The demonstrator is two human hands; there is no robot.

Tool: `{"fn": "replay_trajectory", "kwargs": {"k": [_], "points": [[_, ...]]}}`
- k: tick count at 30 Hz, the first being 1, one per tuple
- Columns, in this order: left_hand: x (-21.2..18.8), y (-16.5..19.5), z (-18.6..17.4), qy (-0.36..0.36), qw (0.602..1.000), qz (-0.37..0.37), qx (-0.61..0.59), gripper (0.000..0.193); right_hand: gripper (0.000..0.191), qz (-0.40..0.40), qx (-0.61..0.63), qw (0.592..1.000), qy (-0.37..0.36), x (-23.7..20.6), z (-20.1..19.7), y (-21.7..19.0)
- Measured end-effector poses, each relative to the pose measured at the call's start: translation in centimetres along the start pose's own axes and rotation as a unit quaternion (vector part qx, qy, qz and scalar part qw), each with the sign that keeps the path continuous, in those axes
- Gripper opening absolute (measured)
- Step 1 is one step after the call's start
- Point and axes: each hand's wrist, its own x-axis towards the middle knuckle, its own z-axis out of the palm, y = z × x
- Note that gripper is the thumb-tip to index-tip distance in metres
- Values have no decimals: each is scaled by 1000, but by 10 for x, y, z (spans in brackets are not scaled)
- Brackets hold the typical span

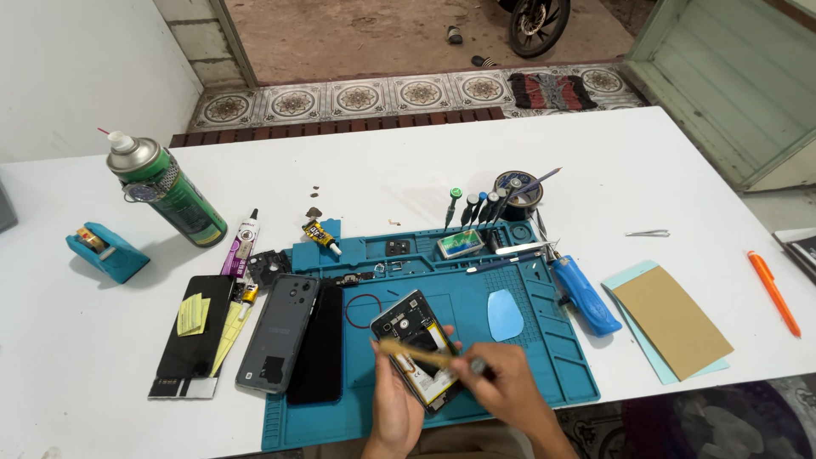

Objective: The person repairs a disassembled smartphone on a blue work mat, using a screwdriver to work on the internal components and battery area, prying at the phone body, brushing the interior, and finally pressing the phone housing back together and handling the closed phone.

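1. Head view: opened phone (416,344) with its back off, tilted above the blue repair mat (544,357), near the mat's front edge.
2. Left hand (395,408) curled under the phone's lower end, fingers closed on its edge; best kept steady and low over the mat.
3. Right hand (501,387) closed around a thin tool (425,353), blurred, its pale tip lying across the exposed inside; kind of tool cannot be told.
4. Light strokes advisable, well away from the yellow-edged part near the phone's lower half.
5. Grey back cover (279,331) and dark panel (319,344) just left on the mat, apart from both hands.
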Motion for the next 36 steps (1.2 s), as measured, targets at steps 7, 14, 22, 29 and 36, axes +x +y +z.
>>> {"fn": "replay_trajectory", "kwargs": {"k": [7, 14, 22, 29, 36], "points": [[-1, 0, 2, 23, 1000, 5, -14, 78, 26, 25, -24, 999, -4, 1, 0, 3], [0, 0, 0, 17, 1000, -5, -1, 76, 28, 39, -3, 999, 12, 0, 2, 5], [1, 0, 0, 18, 1000, 2, -8, 77, 31, 9, 4, 1000, -3, 3, 2, 4], [3, 2, 3, 34, 999, -7, -14, 78, 34, 79, 4, 997, -2, 1, 2, 5], [1, 5, 5, 28, 999, -1, -20, 78, 30, 33, -28, 999, -29, 2, 2, 4]]}}
